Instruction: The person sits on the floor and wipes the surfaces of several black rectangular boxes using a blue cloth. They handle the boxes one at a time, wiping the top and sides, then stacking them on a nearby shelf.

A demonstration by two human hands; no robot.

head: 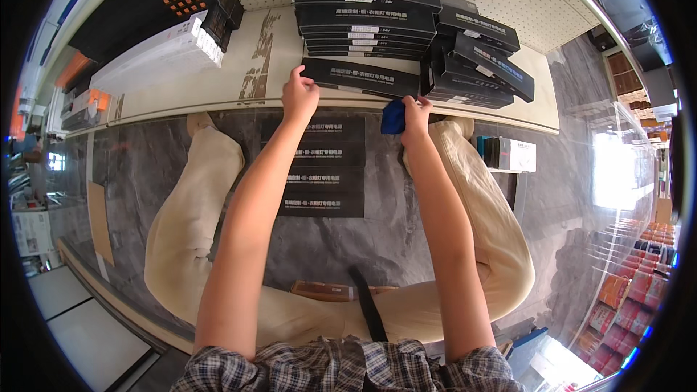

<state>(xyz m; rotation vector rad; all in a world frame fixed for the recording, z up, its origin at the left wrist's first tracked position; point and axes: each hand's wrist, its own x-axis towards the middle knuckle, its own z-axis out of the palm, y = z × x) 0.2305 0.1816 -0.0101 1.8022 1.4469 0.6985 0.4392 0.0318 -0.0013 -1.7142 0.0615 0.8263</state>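
Observation:
A long black power supply box with printed writing lies slightly askew at the front of the shelf, below a tall stack. My left hand grips its left end, fingers curled around the corner. At the box's right end, my right hand pinches a blue cloth that hangs over the shelf's front edge. Those right fingertips are close to the box corner; whether they touch it I cannot tell. Behind stands the stack of similar black boxes. More boxes are piled loosely to the right.
Several black boxes lie in a row on the grey floor between my legs. White boxes and black-and-orange packs stand on the shelf at left. A small box stack is beside my right leg.

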